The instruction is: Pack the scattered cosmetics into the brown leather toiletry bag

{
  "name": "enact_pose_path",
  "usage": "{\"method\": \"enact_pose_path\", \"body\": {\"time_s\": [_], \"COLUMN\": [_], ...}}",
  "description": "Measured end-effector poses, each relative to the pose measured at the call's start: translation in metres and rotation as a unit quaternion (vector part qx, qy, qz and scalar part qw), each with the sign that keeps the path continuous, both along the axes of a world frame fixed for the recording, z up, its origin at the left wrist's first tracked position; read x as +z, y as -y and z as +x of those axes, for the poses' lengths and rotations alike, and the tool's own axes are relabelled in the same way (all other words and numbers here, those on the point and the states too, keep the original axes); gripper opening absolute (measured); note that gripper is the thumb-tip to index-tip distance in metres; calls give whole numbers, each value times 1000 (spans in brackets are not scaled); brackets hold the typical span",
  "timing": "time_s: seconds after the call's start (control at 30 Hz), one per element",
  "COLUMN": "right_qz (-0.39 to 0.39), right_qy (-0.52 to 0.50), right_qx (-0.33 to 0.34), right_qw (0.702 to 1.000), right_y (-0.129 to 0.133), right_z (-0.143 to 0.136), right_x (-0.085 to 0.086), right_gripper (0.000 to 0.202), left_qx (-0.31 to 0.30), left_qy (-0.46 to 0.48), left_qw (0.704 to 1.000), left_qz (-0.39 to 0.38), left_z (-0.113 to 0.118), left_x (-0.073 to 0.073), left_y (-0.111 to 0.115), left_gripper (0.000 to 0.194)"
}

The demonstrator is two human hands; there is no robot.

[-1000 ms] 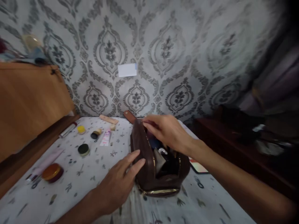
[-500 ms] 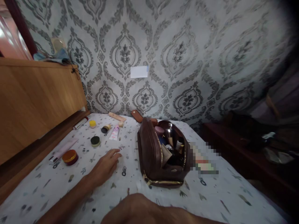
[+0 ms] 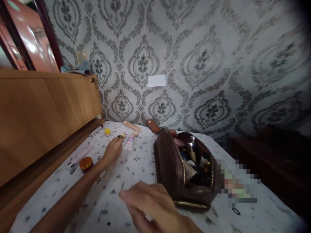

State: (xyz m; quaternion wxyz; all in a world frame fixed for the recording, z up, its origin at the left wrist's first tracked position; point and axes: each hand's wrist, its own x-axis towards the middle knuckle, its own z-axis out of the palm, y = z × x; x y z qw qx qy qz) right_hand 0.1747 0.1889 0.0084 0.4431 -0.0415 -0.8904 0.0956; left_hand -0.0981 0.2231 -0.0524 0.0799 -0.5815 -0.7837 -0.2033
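Note:
My left hand [image 3: 113,150] reaches over the patterned white sheet, back of the hand up. It covers the spot where a dark-lidded jar stood, and its fingers are mostly hidden. Just past the fingertips lies a small black and gold container [image 3: 121,136], partly covered. A pink and white tube [image 3: 129,142] is to their right. My right hand [image 3: 153,202], blurred, hovers near the front with fingers loosely bent and apart, nothing visible in them. Beside it stands a brown toiletry bag [image 3: 167,161], unzipped, with cosmetics inside.
An orange-lidded jar [image 3: 86,164] and a pale pink tube [image 3: 81,154] lie on the left. Farther back are a yellow-lidded jar [image 3: 107,131], a silver tube [image 3: 96,130], a beige box [image 3: 131,126] and a brown strap [image 3: 153,125]. A wooden cabinet [image 3: 48,113] borders the left.
My left hand has moved forward, over the dark-lidded jar, which is now hidden. My right hand has risen into view at the front. The view has shifted, so things appear farther right.

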Motion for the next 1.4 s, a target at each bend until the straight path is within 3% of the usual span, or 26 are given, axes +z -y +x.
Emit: {"method": "enact_pose_path", "body": {"time_s": [0.1,0.23,0.33,0.47,0.73,0.97,1.4], "right_qz": [-156,-238,-290,-330,-322,-326,-319], "right_qy": [110,128,117,131,135,145,146], "right_qx": [104,109,79,66,86,89,88], "right_qw": [976,956,947,932,933,930,932], "right_y": [-17,-37,-44,-46,-43,-43,-42], "right_z": [-17,-26,-27,-27,-29,-28,-29], "right_x": [-43,-106,-124,-118,-112,-112,-114], "right_gripper": [31,31,29,24,25,25,26], "left_qx": [49,72,75,76,65,54,43], "left_qy": [2,22,42,69,116,154,167], "left_qw": [999,996,993,991,984,980,976], "left_qz": [-12,-55,-77,-83,-119,-118,-135], "left_z": [-28,-50,-59,-72,-96,-99,-100], "left_x": [7,-4,-16,-22,-23,-27,-22], "left_y": [-31,-60,-67,-66,-52,-42,-45], "left_gripper": [27,25,30,38,29,34,30]}}
